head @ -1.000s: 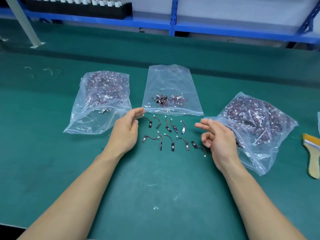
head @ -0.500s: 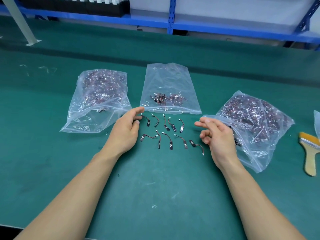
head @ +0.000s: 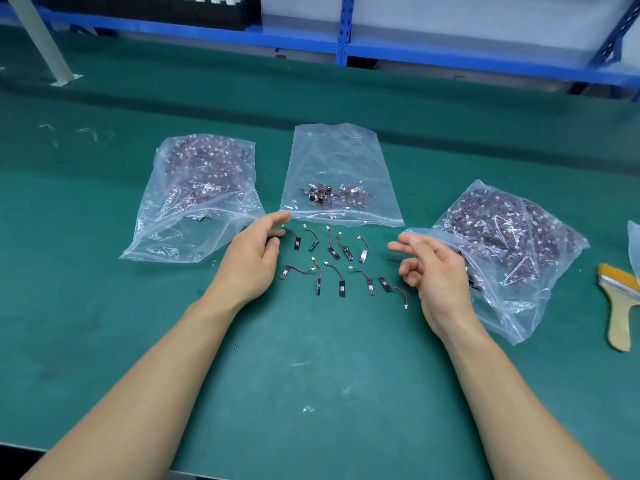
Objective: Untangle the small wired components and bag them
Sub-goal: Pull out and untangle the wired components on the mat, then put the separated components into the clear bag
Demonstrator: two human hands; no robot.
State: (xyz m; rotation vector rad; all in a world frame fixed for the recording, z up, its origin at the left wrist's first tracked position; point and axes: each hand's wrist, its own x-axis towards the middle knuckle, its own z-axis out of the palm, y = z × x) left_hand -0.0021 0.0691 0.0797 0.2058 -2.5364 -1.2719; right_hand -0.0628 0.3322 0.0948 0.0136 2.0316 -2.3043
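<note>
Wired components (head: 333,252) lie loose on the green counter (head: 311,393) in two rows of five, between the two hands. Each is a short black strip with a pale mark, a thin dark reddish wire curving off it and a tiny white plug at the wire's end; none crosses another.

The left hand (head: 252,258) is at the rows' left end, fingers loosely curled and holding nothing, its fingertips just beside the nearest white plug. The right hand (head: 433,268) is at the right end, fingers relaxed and half bent, also empty, over the mouth of the right bag (head: 512,244), which is stuffed with tangled components. A brush (head: 620,306) lies to the right of that bag.

Farther back, the middle bag (head: 339,161) holds a small clump and the left bag (head: 197,195) a dense mass. A blue shelf (head: 450,53) runs behind.
</note>
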